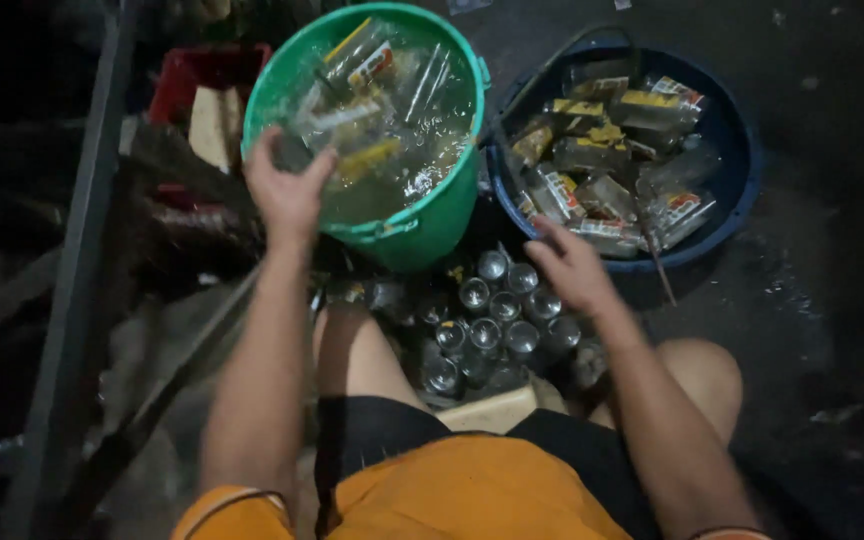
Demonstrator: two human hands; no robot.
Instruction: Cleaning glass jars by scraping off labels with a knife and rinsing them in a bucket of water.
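My left hand (287,185) rests on the near rim of a green bucket (422,225) filled with water and several clear glass bottles with coloured labels (372,70); its fingers curl over the rim around a bottle's end. My right hand (572,265) hovers with fingers spread at the near edge of a dark blue tub (732,150) heaped with more labelled bottles (602,150). Just under that hand stand several upright glass bottles (497,310), seen from their mouths, between my knees.
A red crate (202,70) with a pale block in it sits at the upper left behind the green bucket. A metal bar (77,270) runs down the left side. The floor to the right is dark and wet.
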